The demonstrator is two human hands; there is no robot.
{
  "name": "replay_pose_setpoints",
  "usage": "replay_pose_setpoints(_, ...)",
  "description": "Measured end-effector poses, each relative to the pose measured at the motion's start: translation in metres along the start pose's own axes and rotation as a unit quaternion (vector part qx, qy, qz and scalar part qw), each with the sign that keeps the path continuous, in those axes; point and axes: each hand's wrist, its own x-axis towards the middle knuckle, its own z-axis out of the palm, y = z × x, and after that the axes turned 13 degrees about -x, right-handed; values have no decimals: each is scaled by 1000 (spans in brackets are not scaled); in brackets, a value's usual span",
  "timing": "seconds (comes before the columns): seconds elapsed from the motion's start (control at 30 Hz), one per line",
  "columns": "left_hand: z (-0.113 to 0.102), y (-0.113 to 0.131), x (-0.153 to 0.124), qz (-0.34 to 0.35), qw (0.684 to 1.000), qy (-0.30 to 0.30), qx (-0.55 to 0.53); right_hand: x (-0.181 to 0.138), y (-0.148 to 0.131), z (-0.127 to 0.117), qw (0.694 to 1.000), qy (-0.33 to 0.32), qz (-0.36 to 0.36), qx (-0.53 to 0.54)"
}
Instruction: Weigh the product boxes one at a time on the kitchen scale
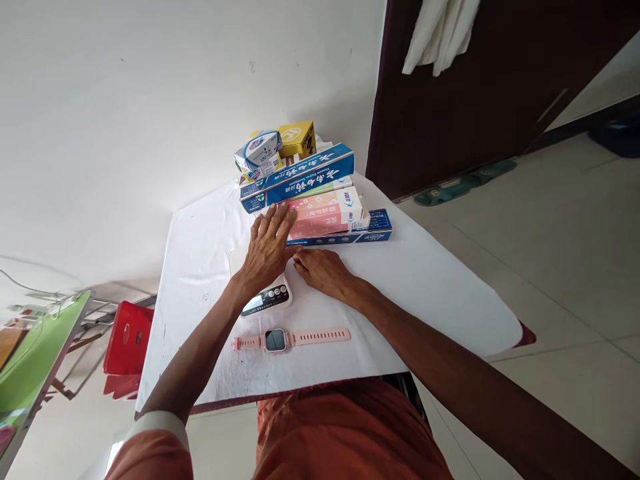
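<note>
My left hand (267, 250) lies flat with fingers stretched out, its fingertips on the left end of a pink and white box (327, 212). My right hand (320, 270) rests on the white table cover (425, 273) just below a flat blue box (350, 237), fingers curled under; I cannot make out anything in them. A small digital scale (267, 300) sits under my left wrist. A pink smartwatch (290, 339) lies flat nearer to me. Behind the pink box are stacked blue toothpaste boxes (300, 175), a white-blue carton (260, 152) and a yellow box (297, 139).
The table stands against a white wall. A dark brown door (480, 87) with white cloth hanging is at the right, green slippers (465, 180) at its foot. A red stool (127, 343) and a green-topped table (35, 357) are at the left.
</note>
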Motion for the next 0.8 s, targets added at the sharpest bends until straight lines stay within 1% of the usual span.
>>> replay_pose_setpoints(0.23,-1,4,9,-5,1000,16,11,-1,1,0,1000,9,-9,8)
replay_pose_setpoints(0.43,-16,6,27,7,1000,23,-8,-1,0,-1,1000,12,-11,-3)
replay_pose_setpoints(0.53,-20,-1,35,4,999,14,-40,-1,0,0,1000,15,-11,-6)
replay_pose_setpoints(0.67,-16,-10,41,-1,994,11,-110,0,0,0,1000,5,-8,-11)
replay_pose_setpoints(0.73,-17,-9,38,10,989,19,-148,0,0,-2,1000,0,-9,-9)
replay_pose_setpoints(0.8,-24,-3,29,27,982,31,-183,0,0,-3,1000,-6,-10,-3)
